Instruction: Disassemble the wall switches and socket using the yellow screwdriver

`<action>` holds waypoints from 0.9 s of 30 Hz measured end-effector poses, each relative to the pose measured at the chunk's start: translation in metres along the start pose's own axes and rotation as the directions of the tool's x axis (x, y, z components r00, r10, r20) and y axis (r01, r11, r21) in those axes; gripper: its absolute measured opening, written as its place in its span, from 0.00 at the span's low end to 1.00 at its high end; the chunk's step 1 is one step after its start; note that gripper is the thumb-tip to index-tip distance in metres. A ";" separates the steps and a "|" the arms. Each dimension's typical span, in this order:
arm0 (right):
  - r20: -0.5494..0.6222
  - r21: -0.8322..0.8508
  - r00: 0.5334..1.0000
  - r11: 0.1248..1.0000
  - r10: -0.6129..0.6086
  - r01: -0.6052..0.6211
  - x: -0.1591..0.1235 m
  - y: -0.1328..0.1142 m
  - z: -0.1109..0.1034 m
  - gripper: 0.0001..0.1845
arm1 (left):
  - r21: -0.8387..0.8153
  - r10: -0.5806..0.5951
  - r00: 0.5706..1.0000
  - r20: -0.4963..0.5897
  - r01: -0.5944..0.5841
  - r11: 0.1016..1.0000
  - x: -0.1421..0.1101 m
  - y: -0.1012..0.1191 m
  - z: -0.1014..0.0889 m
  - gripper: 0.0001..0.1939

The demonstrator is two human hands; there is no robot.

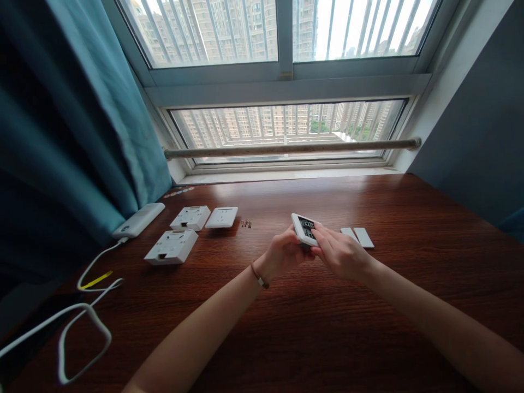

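Above the middle of the table, a white square wall switch panel (301, 232) is tilted up, its dark inner face showing within a white rim. My left hand (285, 250) is closed around its left and lower side. Over its right part lie the fingers of my right hand (341, 252), closed against the panel, and they cover some of the dark face. Just behind my right hand, two white rectangular plates (363, 238) rest flat on the table, one partly hidden by the hand. A few small dark screws (246, 224) lie left of my hands.
On the left of the brown wooden table (262, 327) stand two white mounting boxes (172, 248) and a white socket panel (222, 217). A white power strip (139, 220) with a looping cable (108, 333) and a yellow strip (97, 280) lie farther left, by the blue curtain (118, 109).
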State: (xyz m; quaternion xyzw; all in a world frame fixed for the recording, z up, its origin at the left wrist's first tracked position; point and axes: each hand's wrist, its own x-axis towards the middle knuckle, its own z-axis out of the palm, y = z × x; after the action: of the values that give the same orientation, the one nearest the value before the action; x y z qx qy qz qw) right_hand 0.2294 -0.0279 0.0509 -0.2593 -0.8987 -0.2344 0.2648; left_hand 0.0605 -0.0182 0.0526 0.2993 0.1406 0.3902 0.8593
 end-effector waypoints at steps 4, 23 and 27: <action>0.082 0.017 0.997 1.000 -0.007 0.006 -0.003 -0.002 0.000 0.16 | -0.032 -0.136 0.991 0.011 0.136 0.990 0.002 0.001 -0.001 0.14; 0.335 0.034 0.809 0.852 0.483 -0.523 -0.081 -0.008 0.021 0.10 | -0.107 0.049 0.963 -0.265 -0.079 0.991 -0.021 0.014 -0.024 0.11; 0.329 0.155 0.713 0.710 0.619 -0.687 -0.064 -0.030 0.005 0.08 | -0.027 0.143 0.935 -0.324 -0.161 0.987 -0.023 0.000 -0.019 0.11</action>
State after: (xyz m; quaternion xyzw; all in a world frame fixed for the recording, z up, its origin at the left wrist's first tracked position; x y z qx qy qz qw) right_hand 0.2567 -0.0699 0.0003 -0.5524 -0.7957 0.0333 0.2464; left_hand 0.0363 -0.0277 0.0376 0.2189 0.2443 0.5025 0.7999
